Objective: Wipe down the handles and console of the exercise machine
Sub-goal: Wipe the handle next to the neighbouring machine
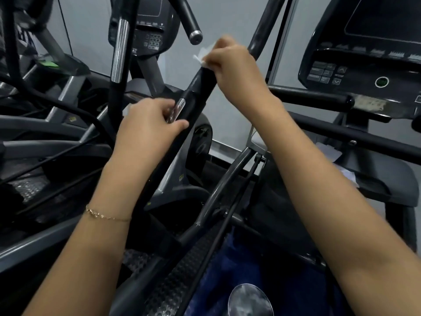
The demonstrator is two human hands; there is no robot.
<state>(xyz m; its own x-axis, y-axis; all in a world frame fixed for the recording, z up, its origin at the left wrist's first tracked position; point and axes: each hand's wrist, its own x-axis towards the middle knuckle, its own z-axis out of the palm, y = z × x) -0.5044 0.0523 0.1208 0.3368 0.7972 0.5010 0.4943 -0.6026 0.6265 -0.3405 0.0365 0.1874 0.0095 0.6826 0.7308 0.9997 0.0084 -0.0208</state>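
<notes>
On the tubular black handle (200, 86), right hand (232, 62) pinches crumpled wipe (201, 56), left hand (148, 124) grips.

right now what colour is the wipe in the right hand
White; the wipe in the right hand, against the black handle, head view.

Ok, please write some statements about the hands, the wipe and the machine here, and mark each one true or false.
1. The right hand holds a white wipe against the black handle. True.
2. The left hand hangs free. False: it grips the same handle, lower down.
3. The bracelet is on the right wrist. False: it is on the left wrist.
4. The console on the right has a dark screen. True.
</notes>
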